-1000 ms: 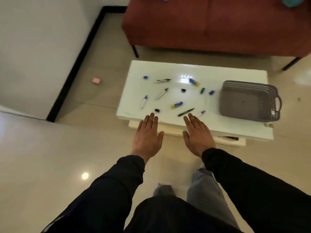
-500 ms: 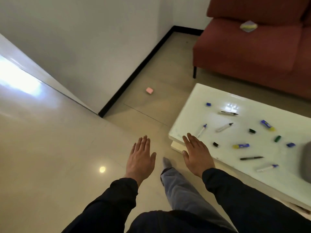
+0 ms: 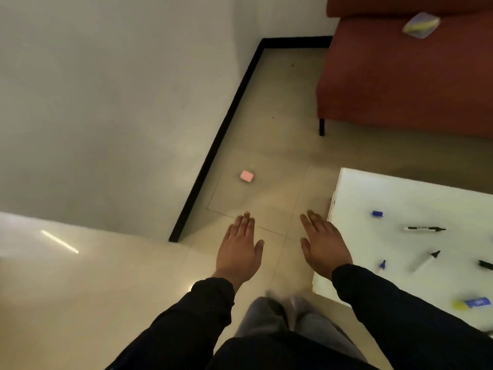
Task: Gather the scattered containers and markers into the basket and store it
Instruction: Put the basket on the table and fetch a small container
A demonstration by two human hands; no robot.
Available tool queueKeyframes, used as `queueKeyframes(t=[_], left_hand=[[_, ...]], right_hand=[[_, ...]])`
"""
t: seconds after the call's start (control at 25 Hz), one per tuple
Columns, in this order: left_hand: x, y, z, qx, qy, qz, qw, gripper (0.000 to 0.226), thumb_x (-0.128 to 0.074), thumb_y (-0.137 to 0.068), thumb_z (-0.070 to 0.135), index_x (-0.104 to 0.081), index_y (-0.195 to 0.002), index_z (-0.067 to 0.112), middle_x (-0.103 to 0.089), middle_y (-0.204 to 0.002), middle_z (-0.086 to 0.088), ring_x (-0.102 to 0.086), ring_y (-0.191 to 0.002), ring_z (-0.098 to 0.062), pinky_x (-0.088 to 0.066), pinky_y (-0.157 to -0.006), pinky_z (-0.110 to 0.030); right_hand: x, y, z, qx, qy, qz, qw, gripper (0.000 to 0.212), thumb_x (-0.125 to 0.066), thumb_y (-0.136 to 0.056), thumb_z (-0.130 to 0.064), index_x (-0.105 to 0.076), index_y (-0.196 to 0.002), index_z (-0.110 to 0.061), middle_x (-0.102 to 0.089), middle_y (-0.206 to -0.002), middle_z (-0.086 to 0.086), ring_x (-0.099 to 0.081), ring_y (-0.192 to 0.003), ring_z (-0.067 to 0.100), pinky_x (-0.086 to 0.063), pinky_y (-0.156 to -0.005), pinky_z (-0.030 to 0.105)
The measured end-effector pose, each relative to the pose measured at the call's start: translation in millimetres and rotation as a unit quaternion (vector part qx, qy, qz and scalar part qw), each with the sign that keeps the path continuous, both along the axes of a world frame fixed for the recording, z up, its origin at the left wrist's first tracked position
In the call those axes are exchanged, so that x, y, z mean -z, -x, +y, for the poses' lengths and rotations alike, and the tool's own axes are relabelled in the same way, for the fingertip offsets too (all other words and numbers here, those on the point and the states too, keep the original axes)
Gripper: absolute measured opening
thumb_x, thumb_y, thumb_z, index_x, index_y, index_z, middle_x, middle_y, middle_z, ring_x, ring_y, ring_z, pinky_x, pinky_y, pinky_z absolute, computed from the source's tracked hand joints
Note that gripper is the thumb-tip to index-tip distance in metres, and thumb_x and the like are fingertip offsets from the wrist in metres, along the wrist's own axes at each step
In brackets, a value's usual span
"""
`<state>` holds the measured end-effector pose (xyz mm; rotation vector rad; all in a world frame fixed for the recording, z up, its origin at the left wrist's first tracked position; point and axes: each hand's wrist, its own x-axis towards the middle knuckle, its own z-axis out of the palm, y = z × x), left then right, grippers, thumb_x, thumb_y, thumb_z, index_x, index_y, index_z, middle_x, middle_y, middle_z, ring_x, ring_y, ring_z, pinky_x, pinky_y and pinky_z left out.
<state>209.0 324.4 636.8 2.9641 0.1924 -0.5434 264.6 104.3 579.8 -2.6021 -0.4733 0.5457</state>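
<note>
A small pink container [image 3: 246,176] lies on the floor near the black skirting, ahead of both hands. My left hand [image 3: 239,249] and my right hand [image 3: 322,244] hover flat over the floor, fingers straight, holding nothing. On the white table [image 3: 354,182] at the right lie scattered markers: a black-capped one [image 3: 424,229], a white one [image 3: 426,260], a blue-tipped one [image 3: 382,265], a blue cap [image 3: 377,213] and a blue-and-yellow marker [image 3: 473,303]. The basket is out of view.
A red sofa [image 3: 400,76] stands at the back right with a small wrapped object [image 3: 421,24] on its seat. A white wall with black skirting [image 3: 213,145] runs along the left. Tiled floor lies between wall and table.
The view has swung left and forward: the pink container is now nearly straight ahead, the table has slid to the right edge and the basket has left the view. Both hands stay flat.
</note>
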Motion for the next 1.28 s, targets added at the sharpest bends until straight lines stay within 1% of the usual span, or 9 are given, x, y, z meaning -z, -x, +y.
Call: queueKeyframes(t=[0.16, 0.28, 0.36, 0.48, 0.64, 0.8, 0.96, 1.08, 1.28], left_hand=[[3, -128, 24, 0.097, 0.002, 0.011, 0.995, 0.065, -0.021, -0.102, 0.05, -0.003, -0.156, 0.017, 0.003, -0.165, 0.001, 0.007, -0.15, -0.014, -0.002, -0.122, -0.036], [16, -231, 29, 0.183, 0.009, 0.017, 0.983, 0.064, -0.023, -0.103, 0.048, -0.005, -0.156, 0.016, 0.0, -0.165, -0.001, 0.004, -0.15, -0.016, -0.001, -0.122, -0.036], [23, -307, 28, 0.262, 0.022, 0.029, 0.965, 0.064, -0.025, -0.103, 0.045, -0.008, -0.156, 0.014, -0.004, -0.165, -0.003, 0.001, -0.15, -0.017, -0.006, -0.123, -0.038], [25, -415, 13, 0.376, 0.033, 0.029, 0.926, 0.063, -0.027, -0.102, 0.044, -0.012, -0.155, 0.013, -0.01, -0.164, -0.005, -0.004, -0.15, -0.019, -0.01, -0.122, -0.039], [10, -522, -16, 0.448, 0.047, -0.005, 0.893, 0.062, -0.027, -0.102, 0.043, -0.014, -0.154, 0.012, -0.012, -0.163, -0.006, -0.006, -0.15, -0.02, -0.013, -0.122, -0.04], [11, -603, -54, 0.487, 0.039, 0.001, 0.873, 0.063, -0.03, -0.101, 0.041, -0.013, -0.154, 0.011, -0.011, -0.164, -0.006, -0.006, -0.15, -0.02, -0.012, -0.122, -0.039], [22, -662, -103, 0.514, 0.044, 0.006, 0.857, 0.064, -0.029, -0.102, 0.042, -0.011, -0.155, 0.01, -0.009, -0.164, -0.005, -0.004, -0.15, -0.019, -0.011, -0.122, -0.04], [33, -722, -148, 0.486, 0.059, 0.011, 0.872, 0.064, -0.028, -0.102, 0.042, -0.01, -0.155, 0.011, -0.007, -0.164, -0.004, -0.001, -0.15, -0.018, -0.01, -0.122, -0.039], [33, -823, -202, 0.448, 0.062, 0.005, 0.892, 0.063, -0.028, -0.102, 0.043, -0.014, -0.155, 0.013, -0.01, -0.164, -0.003, -0.003, -0.15, -0.017, -0.01, -0.122, -0.038]], right_hand=[[0, -82, 22, 0.106, -0.012, 0.002, 0.994, 0.062, -0.037, -0.104, -0.036, -0.012, -0.16, -0.023, -0.009, -0.168, 0.001, -0.011, -0.154, 0.02, -0.011, -0.124, 0.036], [5, -150, 29, 0.176, -0.011, 0.005, 0.984, 0.062, -0.037, -0.104, -0.039, -0.013, -0.16, -0.026, -0.008, -0.169, 0.0, -0.011, -0.154, 0.02, -0.014, -0.125, 0.037], [6, -193, 33, 0.244, -0.002, 0.023, 0.969, 0.062, -0.038, -0.104, -0.039, -0.013, -0.16, -0.026, -0.007, -0.169, 0.0, -0.011, -0.154, 0.02, -0.015, -0.125, 0.037], [2, -243, 38, 0.346, 0.021, 0.042, 0.937, 0.062, -0.036, -0.104, -0.039, -0.013, -0.16, -0.026, -0.008, -0.169, 0.001, -0.011, -0.154, 0.021, -0.015, -0.125, 0.036], [-17, -303, 43, 0.416, 0.031, 0.059, 0.907, 0.062, -0.036, -0.105, -0.039, -0.01, -0.16, -0.026, -0.006, -0.169, 0.0, -0.009, -0.155, 0.02, -0.012, -0.124, 0.035], [-28, -371, 32, 0.462, 0.016, 0.045, 0.886, 0.062, -0.037, -0.105, -0.038, -0.012, -0.16, -0.025, -0.006, -0.169, 0.0, -0.009, -0.154, 0.02, -0.01, -0.123, 0.033], [-16, -442, -6, 0.479, 0.013, 0.033, 0.877, 0.062, -0.038, -0.104, -0.037, -0.014, -0.159, -0.025, -0.008, -0.168, 0.001, -0.011, -0.154, 0.02, -0.01, -0.123, 0.035], [-6, -519, -65, 0.462, -0.008, 0.028, 0.886, 0.063, -0.039, -0.103, -0.035, -0.012, -0.16, -0.023, -0.007, -0.169, 0.002, -0.008, -0.154, 0.019, -0.011, -0.123, 0.036], [-13, -641, -146, 0.418, 0.018, 0.018, 0.908, 0.064, -0.04, -0.103, -0.034, -0.013, -0.16, -0.024, -0.009, -0.168, 0.002, -0.011, -0.154, 0.02, -0.015, -0.124, 0.038]])
